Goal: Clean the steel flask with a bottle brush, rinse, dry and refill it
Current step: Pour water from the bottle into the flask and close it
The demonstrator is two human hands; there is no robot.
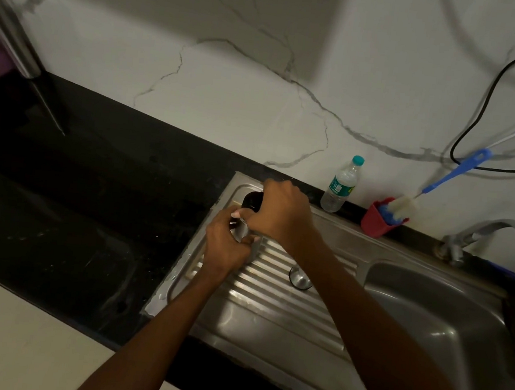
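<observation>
The steel flask [241, 229] stands at the far left end of the ribbed drainboard [274, 295], mostly hidden by both hands. My left hand [224, 246] grips its steel body from the near side. Over its black top [251, 201], my right hand [279, 213] is curled round the upper part. A small steel cup-shaped lid [300, 278] sits on the drainboard under my right forearm. The bottle brush [405, 206], white-bristled with a blue handle, leans in a red cup [374, 221] against the back wall.
A plastic water bottle [341, 187] with a teal cap stands by the wall behind the sink. The tap [500, 231] arches over the basin [434, 312] at right. Black countertop [73, 207] stretches left; a black cable [476, 122] hangs on the wall.
</observation>
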